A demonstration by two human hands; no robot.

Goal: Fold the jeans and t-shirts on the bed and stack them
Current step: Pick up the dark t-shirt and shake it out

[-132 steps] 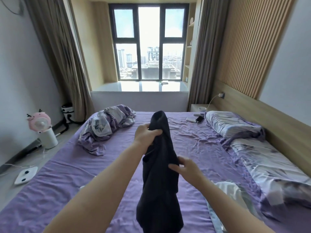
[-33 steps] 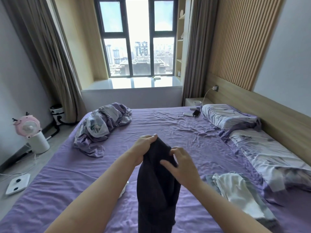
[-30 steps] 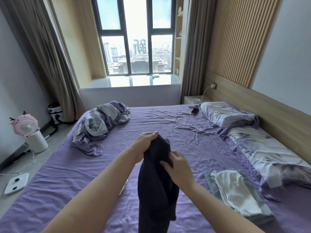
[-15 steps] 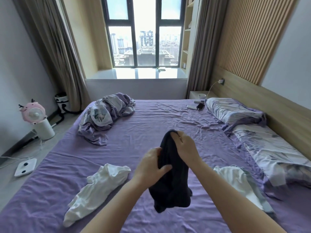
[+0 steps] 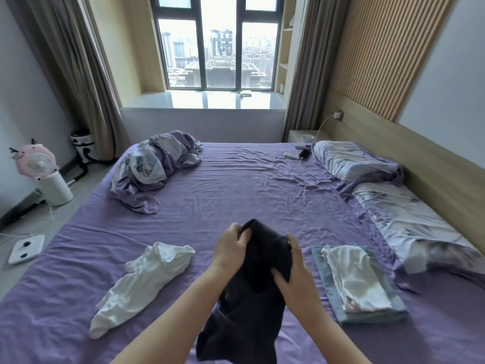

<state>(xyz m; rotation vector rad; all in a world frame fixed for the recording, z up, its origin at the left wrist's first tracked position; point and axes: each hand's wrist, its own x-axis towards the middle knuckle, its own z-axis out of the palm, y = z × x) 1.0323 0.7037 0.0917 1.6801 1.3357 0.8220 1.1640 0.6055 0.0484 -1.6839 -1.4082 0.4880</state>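
Left hand (image 5: 231, 246) and right hand (image 5: 294, 274) both grasp the bunched dark navy cotton t-shirt (image 5: 252, 292) above the purple bedsheet (image 5: 236, 185). Since half a second ago, the hands have dropped lower and the right has moved to the shirt's side.

A: Arms? Sleeves?
B: Both forearms bare to the frame edge, no sleeves showing.
A: Rings, watch?
B: Left hand (image 5: 231, 249) and right hand (image 5: 295, 271): no jewellery that I can make out, though it's blurry. Short nails.

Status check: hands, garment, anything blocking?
Left hand and right hand both grip the dark garment, bunched, unfolded. White t-shirt crumpled on the left. Folded stack on the right. Nothing blocking.
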